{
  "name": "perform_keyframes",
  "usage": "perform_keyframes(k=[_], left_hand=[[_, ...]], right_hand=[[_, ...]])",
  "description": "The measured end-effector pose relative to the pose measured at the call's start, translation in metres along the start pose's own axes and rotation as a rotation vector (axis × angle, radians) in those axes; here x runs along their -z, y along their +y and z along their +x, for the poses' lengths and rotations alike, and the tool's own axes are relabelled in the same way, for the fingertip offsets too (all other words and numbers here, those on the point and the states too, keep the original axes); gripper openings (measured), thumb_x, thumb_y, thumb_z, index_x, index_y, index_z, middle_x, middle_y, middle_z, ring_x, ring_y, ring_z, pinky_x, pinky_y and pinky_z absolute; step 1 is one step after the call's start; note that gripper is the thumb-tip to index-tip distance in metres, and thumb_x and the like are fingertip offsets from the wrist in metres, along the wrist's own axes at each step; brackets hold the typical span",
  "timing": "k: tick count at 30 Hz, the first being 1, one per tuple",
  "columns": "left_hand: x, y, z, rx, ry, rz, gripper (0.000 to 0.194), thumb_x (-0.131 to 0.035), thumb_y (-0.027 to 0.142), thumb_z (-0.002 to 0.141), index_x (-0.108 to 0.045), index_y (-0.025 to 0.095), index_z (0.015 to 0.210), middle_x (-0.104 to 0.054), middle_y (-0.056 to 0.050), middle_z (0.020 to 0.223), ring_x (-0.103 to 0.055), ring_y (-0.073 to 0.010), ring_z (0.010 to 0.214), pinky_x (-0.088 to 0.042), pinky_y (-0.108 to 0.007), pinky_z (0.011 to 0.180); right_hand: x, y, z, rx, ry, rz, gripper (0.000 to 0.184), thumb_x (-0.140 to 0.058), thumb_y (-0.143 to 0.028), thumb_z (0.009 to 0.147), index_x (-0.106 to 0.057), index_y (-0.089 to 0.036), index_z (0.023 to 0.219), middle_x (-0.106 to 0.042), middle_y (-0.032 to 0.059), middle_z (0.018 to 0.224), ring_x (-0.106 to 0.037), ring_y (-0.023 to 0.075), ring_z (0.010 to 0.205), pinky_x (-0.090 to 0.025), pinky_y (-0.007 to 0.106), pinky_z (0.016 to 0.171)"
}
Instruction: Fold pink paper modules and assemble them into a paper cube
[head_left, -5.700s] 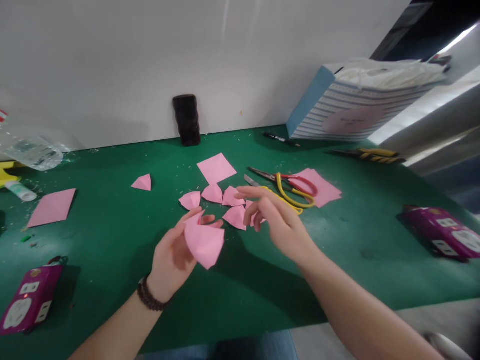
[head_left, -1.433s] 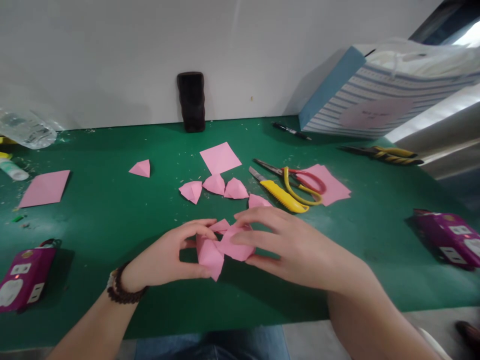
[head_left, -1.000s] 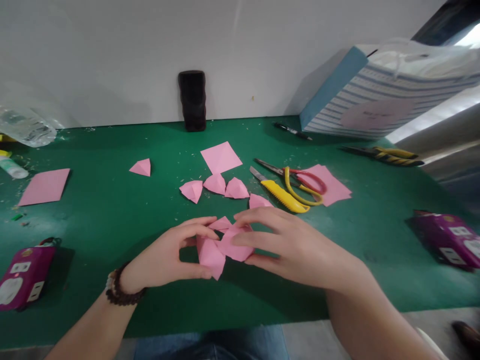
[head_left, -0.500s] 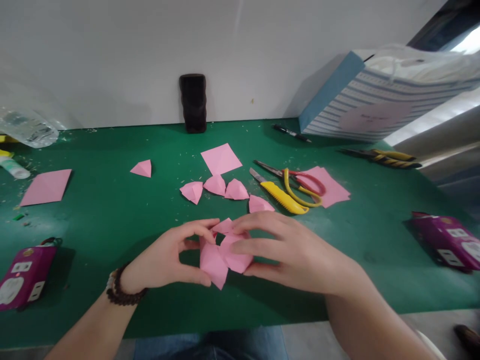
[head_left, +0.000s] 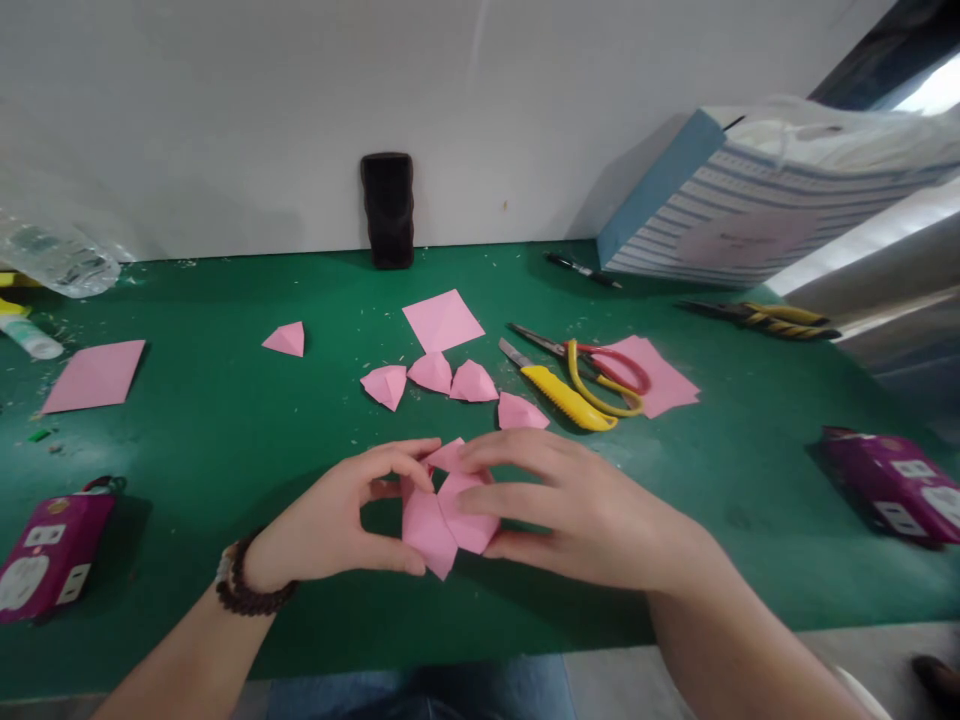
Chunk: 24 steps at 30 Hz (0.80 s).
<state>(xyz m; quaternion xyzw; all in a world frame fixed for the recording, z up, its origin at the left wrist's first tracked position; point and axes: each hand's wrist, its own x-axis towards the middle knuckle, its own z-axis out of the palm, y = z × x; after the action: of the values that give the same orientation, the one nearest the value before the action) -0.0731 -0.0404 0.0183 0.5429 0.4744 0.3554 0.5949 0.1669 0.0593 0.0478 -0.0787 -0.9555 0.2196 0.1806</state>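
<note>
Both hands point(head_left: 480, 515) pinch (firm grip) folded paper point(head_left: 448, 515).

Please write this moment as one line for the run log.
left hand: holds folded pink paper | right hand: holds it too | surface: green mat

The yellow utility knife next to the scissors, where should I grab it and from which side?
Grip the yellow utility knife by its yellow handle, coming from the near right. Its bare blade points far-left, and the scissors crowd its far side, so the near side is free for fingers.
</note>
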Motion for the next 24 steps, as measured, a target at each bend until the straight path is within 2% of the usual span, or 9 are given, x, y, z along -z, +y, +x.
perform_keyframes(k=[3, 5, 8, 10, 13, 17, 20, 24], left_hand=[[-0.002, -0.003, 0.001, -0.063, 0.046, -0.014, 0.043, -0.086, 0.018, 0.065, -0.066, 0.026, 0.103, -0.048, -0.007, 0.149, -0.050, -0.0299, 0.134, -0.051, -0.044, 0.104], [-0.005, -0.006, 0.002, -0.130, 0.130, -0.012, 0.042, -0.085, 0.018, 0.067, -0.065, 0.026, 0.102, -0.049, -0.007, 0.148, -0.049, -0.0291, 0.135, -0.052, -0.043, 0.103], [-0.014, -0.013, 0.005, -0.249, 0.328, 0.048, 0.042, -0.083, 0.018, 0.069, -0.063, 0.027, 0.105, -0.048, -0.009, 0.148, -0.048, -0.0287, 0.136, -0.052, -0.043, 0.104], [-0.021, -0.018, 0.007, -0.327, 0.459, 0.115, 0.042, -0.082, 0.019, 0.070, -0.061, 0.026, 0.106, -0.047, -0.010, 0.149, -0.047, -0.0292, 0.136, -0.053, -0.044, 0.103], [-0.031, -0.025, 0.011, -0.412, 0.619, 0.277, 0.041, -0.081, 0.021, 0.072, -0.059, 0.025, 0.107, -0.047, -0.011, 0.148, -0.045, -0.0308, 0.138, -0.052, -0.048, 0.103], [-0.041, -0.027, 0.016, -0.515, 0.770, 0.532, 0.036, -0.079, 0.020, 0.075, -0.058, 0.024, 0.104, -0.046, -0.011, 0.147, -0.044, -0.0303, 0.138, -0.052, -0.049, 0.103], [-0.046, -0.025, 0.021, -0.571, 0.823, 0.638, 0.032, -0.078, 0.020, 0.076, -0.057, 0.022, 0.101, -0.046, -0.012, 0.146, -0.046, -0.0300, 0.137, -0.053, -0.047, 0.100], [-0.048, -0.029, 0.024, -0.546, 0.820, 0.648, 0.032, -0.080, 0.025, 0.075, -0.057, 0.021, 0.098, -0.045, -0.013, 0.144, -0.045, -0.0326, 0.137, -0.051, -0.052, 0.102]], right_hand=[[0.005, 0.005, -0.004, -0.080, 0.057, 0.052, 0.047, -0.074, -0.040, 0.082, -0.060, -0.025, 0.124, -0.063, 0.0109, 0.129, -0.058, 0.0270, 0.122, -0.053, 0.043, 0.098], [0.008, 0.009, -0.007, -0.230, 0.182, 0.120, 0.063, -0.075, -0.049, 0.078, -0.053, -0.027, 0.133, -0.060, 0.0119, 0.133, -0.058, 0.0285, 0.121, -0.055, 0.044, 0.095], [0.004, 0.009, -0.006, -0.525, 0.334, 0.266, 0.052, -0.064, -0.048, 0.088, -0.049, -0.028, 0.134, -0.063, 0.0111, 0.124, -0.067, 0.0235, 0.100, -0.061, 0.038, 0.079], [-0.002, 0.005, -0.003, -0.643, 0.322, 0.380, 0.049, -0.058, -0.047, 0.092, -0.046, -0.028, 0.135, -0.062, 0.0113, 0.123, -0.069, 0.0197, 0.087, -0.062, 0.037, 0.071], [-0.015, -0.005, 0.003, -0.667, 0.275, 0.526, 0.059, -0.060, -0.047, 0.091, -0.036, -0.030, 0.142, -0.054, 0.0130, 0.133, -0.069, 0.0178, 0.082, -0.062, 0.035, 0.064], [-0.031, -0.015, 0.010, -0.641, 0.325, 0.552, 0.065, -0.063, -0.044, 0.088, -0.031, -0.031, 0.144, -0.052, 0.0132, 0.133, -0.065, 0.0138, 0.069, -0.058, 0.030, 0.052], [-0.039, -0.015, 0.015, -0.629, 0.389, 0.514, 0.062, -0.067, -0.039, 0.086, -0.036, -0.029, 0.139, -0.053, 0.0124, 0.131, -0.058, 0.0090, 0.058, -0.053, 0.027, 0.047], [-0.041, -0.011, 0.017, -0.616, 0.388, 0.438, 0.047, -0.067, -0.029, 0.085, -0.047, -0.026, 0.128, -0.060, 0.0083, 0.117, -0.058, 0.0105, 0.061, -0.053, 0.027, 0.052]])
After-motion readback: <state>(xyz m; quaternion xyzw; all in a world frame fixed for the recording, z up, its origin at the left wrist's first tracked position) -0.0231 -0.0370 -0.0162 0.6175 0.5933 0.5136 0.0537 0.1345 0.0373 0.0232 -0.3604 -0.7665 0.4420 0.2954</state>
